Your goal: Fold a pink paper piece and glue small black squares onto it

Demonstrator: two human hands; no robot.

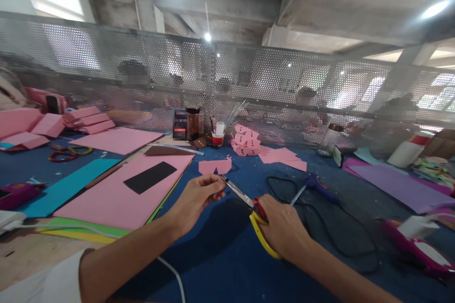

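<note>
My right hand grips the yellow and red handles of a pair of scissors, whose blades point up and left. My left hand is pinched shut at the blade tips; what it holds is too small to make out. Both hands hover over the blue table cover. A cut pink paper piece lies just beyond the hands. To the left lies a large pink sheet with a black rectangle on it.
A glue gun with a black cord lies to the right. Stacked pink cut-outs, jars and a small red cup stand by the perforated metal screen. Purple paper lies far right, teal, green and yellow sheets left. People sit behind the screen.
</note>
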